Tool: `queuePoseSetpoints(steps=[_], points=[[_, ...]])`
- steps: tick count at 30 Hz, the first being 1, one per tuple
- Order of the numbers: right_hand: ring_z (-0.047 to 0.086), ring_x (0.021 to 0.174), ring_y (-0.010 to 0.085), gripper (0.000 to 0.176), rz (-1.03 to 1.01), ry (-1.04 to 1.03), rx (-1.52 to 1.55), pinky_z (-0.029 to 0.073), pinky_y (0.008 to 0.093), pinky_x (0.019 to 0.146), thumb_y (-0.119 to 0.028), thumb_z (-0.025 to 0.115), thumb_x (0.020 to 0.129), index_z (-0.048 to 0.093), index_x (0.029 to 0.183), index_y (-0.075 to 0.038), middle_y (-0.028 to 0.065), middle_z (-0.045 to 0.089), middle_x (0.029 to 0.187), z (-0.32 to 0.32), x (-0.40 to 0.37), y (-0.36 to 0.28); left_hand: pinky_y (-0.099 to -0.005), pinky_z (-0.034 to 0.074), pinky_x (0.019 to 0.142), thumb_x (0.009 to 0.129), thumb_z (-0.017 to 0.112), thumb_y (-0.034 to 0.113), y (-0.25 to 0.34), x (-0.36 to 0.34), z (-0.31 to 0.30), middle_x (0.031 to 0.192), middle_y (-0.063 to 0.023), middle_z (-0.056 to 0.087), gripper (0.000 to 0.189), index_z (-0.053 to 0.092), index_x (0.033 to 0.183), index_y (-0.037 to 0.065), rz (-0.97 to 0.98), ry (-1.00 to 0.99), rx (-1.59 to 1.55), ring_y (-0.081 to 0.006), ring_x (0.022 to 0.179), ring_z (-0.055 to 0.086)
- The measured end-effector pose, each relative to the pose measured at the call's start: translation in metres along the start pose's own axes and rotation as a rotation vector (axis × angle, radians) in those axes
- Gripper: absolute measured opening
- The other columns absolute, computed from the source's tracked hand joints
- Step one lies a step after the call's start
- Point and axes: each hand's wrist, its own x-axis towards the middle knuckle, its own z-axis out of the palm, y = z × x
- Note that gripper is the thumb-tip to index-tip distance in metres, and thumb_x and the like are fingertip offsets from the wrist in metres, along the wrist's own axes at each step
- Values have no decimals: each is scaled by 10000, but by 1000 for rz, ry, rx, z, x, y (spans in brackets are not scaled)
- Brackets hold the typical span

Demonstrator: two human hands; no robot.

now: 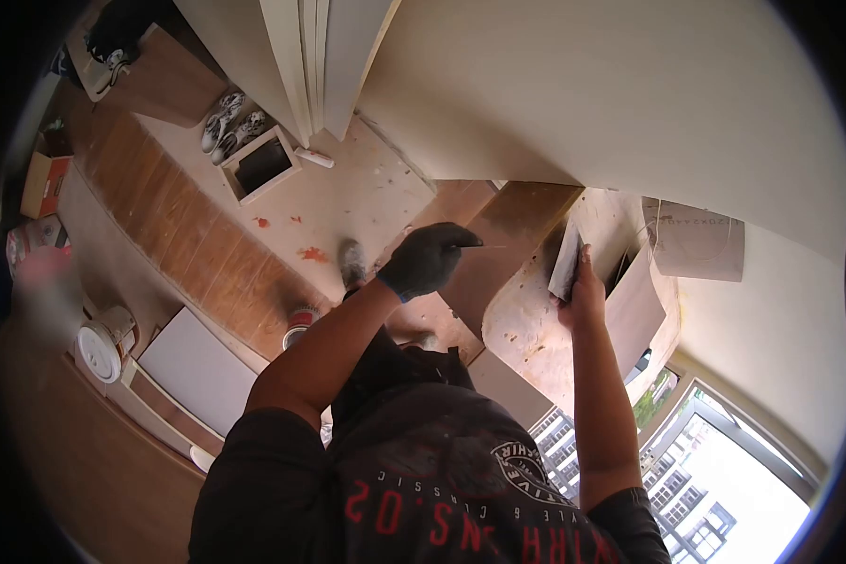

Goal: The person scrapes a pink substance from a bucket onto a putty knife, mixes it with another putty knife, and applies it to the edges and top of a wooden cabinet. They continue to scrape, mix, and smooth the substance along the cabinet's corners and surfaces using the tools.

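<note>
My left hand point(427, 260), in a dark glove, is raised near the middle of the view. Its fingers are closed, and a thin, faint line sticks out past the fingertips; what it is I cannot make out. Bare and further right, my right hand point(585, 293) grips a flat grey-white tool point(566, 263) that looks like a plastering trowel or board. The tool is tilted, with its long edge pointing up the view, above a pale stained board point(526, 324).
A tall pale wall point(573, 94) rises ahead. Shoes point(226, 122) and a wooden box frame point(262, 165) lie on the spotted floor. A paint can point(300, 324) and a white-lidded bucket point(101, 351) stand at the left. A bright window point(714, 479) is at the lower right.
</note>
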Motion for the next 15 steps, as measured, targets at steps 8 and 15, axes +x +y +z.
queuePoseSetpoints(steps=[8, 15], points=[[629, 830, 200, 600, 20, -17, -47, 441, 394, 583, -651, 635, 923, 644, 1204, -121, 20, 670, 1015, -7, 7, 3, -395, 550, 891, 841, 598, 3, 34, -18, 34, 1079, -126, 722, 299, 745, 1086, 89, 66, -99, 64, -328, 1000, 686], [634, 886, 208, 635, 16, 10, -92, 471, 433, 648, -659, 625, 926, 625, 1277, -130, 13, 666, 1068, -6, 7, 1, -374, 552, 918, 857, 570, -12, 18, 19, 5, 1112, -122, 726, 319, 739, 1111, 80, 217, -56, 128, -310, 1019, 691]])
